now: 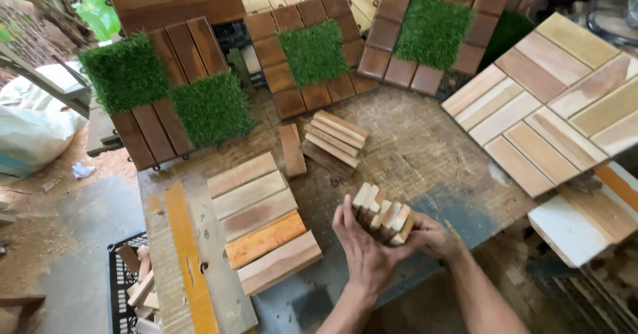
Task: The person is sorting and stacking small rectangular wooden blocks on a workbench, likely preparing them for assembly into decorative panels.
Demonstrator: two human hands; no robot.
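Observation:
Both of my hands hold a bundle of short wooden slats [383,212] on end above the worn workbench [425,154]. My left hand [362,249] wraps the bundle from the near left side. My right hand [428,235] presses it from the right. To the left of my hands lies a row of several wider slats [260,220] side by side. A small stack of brown slats [334,139] rests farther back, with one single slat [292,149] beside it.
Tiles of dark wood with green fake-grass squares [169,95] [312,53] [432,31] lean at the back. A large pale wood tile [551,101] lies at the right. A black crate with offcuts [133,287] sits low left, next to a yellow-striped board [189,261].

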